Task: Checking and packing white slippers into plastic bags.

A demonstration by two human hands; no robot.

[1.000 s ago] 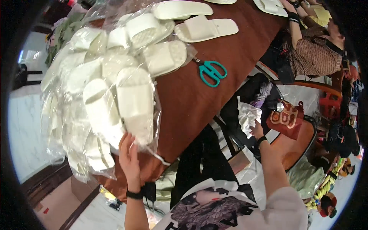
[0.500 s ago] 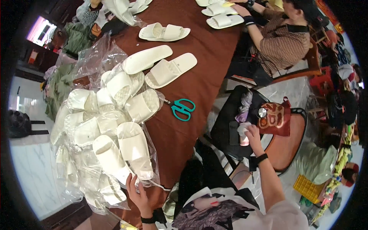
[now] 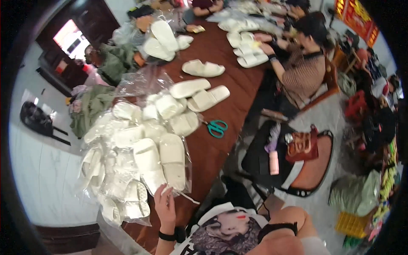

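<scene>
My left hand (image 3: 165, 205) rests at the near edge of a heap of white slippers (image 3: 173, 165) in clear plastic bags, its fingertips touching the plastic. Its fingers are stretched out and grip nothing that I can see. My right arm is folded back toward me at the lower edge. The right hand (image 3: 275, 247) shows only as a blurred part past the black wristband, with its fingers hidden. Teal-handled scissors (image 3: 217, 128) lie beside the heap on the brown cloth (image 3: 208, 165). A pink bottle (image 3: 274, 163) is on the black chair seat (image 3: 255, 159) to the right.
A red-brown bag (image 3: 304, 146) and a purple wrapped thing (image 3: 273, 138) are by the bottle. Loose slippers (image 3: 203, 68) lie farther up the table. A co-worker (image 3: 297, 63) handles slippers at the far right side. A yellow crate (image 3: 352, 224) stands on the floor.
My right hand has left the bottle on the chair and come back toward my body. The left hand stays by the bagged slippers. The whole view has tilted upward.
</scene>
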